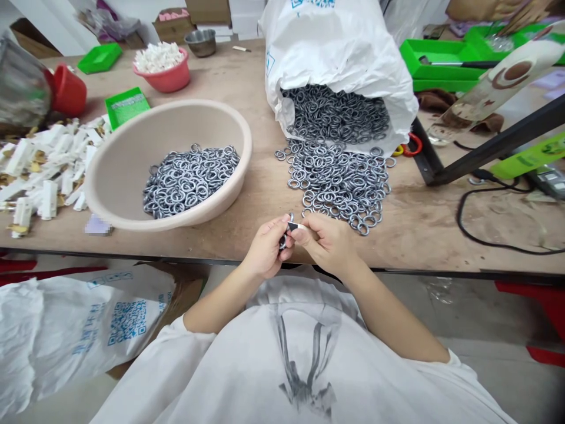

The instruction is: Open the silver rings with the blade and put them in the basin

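My left hand (268, 250) is closed on grey metal rings (282, 241) at the table's front edge. Against it, my right hand (329, 242) pinches a small dark, flat, blade-like piece (293, 226), whose tip meets the ring held in the left fingers. Just beyond my hands lies a loose heap of grey rings (339, 182). That heap spills from the mouth of a white sack (335, 47) lying on its side, with more rings inside. To the left, a big beige basin (115, 171) holds a pile of similar rings (189, 182).
White plastic parts (48, 171) are heaped at the far left. Behind the basin stand a pink bowl (163, 76) of white pieces and a green tray (128, 107). A black metal bar (498, 141) and a cable (461, 218) occupy the right. Another person's hands (521, 12) show top right.
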